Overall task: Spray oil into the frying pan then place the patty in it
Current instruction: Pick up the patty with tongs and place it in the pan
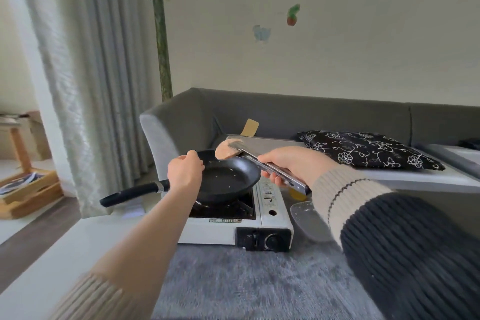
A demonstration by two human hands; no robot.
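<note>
Grey fleece cloth point(246, 280) covers the near tabletop, where a person in a ribbed knit sweater leans over a white portable gas stove point(270, 205), its black control knob facing the viewer. A clear plastic lid or dish point(307, 221) lies just beside the stove, partly hidden by the right sleeve. On the burner sits the black frying pan point(228, 179), handle pointing left. The left hand point(185, 173), fingers curled, rests at the pan's near-left rim where the handle joins; whether it grips rim or handle cannot be told. The right hand point(288, 163) is closed around metal tongs point(270, 167), which pinch the pale patty point(226, 151) above the pan's far rim, not yet touching its surface. Specks and a faint sheen in the pan suggest the oiling is likely done, though no spray bottle is visible; lowering and releasing the patty remains. Beyond stand a grey sofa point(285, 114) and a floral cushion point(368, 149).
</note>
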